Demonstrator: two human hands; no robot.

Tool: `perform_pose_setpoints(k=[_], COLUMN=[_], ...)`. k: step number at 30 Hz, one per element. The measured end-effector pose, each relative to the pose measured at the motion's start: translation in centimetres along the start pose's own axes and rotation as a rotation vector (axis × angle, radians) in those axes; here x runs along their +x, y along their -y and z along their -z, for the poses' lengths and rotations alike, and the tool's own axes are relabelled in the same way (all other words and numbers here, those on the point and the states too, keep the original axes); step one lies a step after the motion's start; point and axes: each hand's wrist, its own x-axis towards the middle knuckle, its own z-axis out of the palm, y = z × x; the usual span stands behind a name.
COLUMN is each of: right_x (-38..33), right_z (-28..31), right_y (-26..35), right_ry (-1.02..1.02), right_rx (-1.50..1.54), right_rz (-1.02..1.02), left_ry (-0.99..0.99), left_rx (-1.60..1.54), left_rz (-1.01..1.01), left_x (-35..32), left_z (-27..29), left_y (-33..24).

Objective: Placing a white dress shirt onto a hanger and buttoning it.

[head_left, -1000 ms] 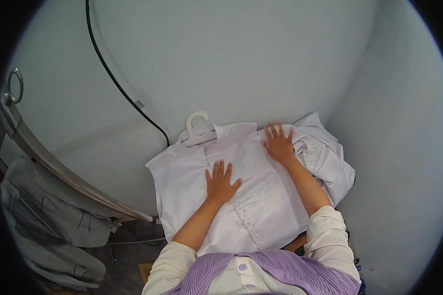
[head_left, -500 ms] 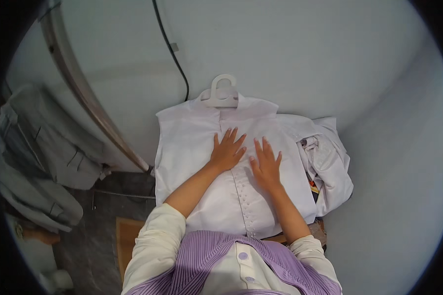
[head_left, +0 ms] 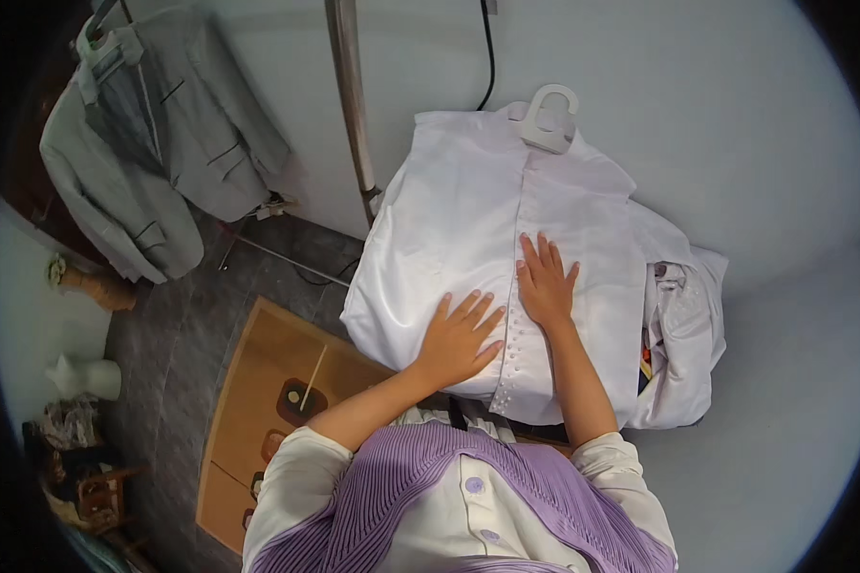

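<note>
From my head camera, looking down: a white shirt (head_left: 468, 220) lies spread flat before me, buttoned front up, its collar on a white hanger (head_left: 548, 118) at the far end. My left hand (head_left: 461, 336) rests flat on the shirt's near left part, fingers spread, grasping nothing. My right hand (head_left: 546, 283) lies flat just right of the button row, fingers spread and pointing toward the collar, also gripping nothing. The two hands are close together, either side of the placket. A bundle of white cloth (head_left: 683, 329) lies touching the shirt's right edge. The shirt's left edge hangs toward the dark floor, where a brown mat (head_left: 268, 382) lies. A metal pole (head_left: 350, 105) stands just left of the shirt; grey jackets (head_left: 148, 158) hang well apart at far left.
</note>
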Motion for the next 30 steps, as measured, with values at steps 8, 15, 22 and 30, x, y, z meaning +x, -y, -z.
perform_pose_setpoints(k=[8,15,22,30], right_x=[0.3,-1.6,-4.9,-4.9], right_z=[0.0,0.9,0.1,0.5], right_y=[0.1,-0.4,1.0,-0.2], right_ry=[0.008,-0.307,0.052,0.064], right_rx=[-0.013,0.162,0.014,0.004], right_rz=[0.007,0.125,0.092,0.044], left_ry=[-0.077,-0.736,-0.726,-0.627], left_rx=[0.367,-0.057,-0.025,-0.119], left_rz=[0.890,0.451,0.425,1.252], left_x=[-13.2,-13.4,-12.7,-11.9], left_z=[2.8,-1.5,-9.2,-11.3], left_y=[12.0,7.6,8.1,7.8])
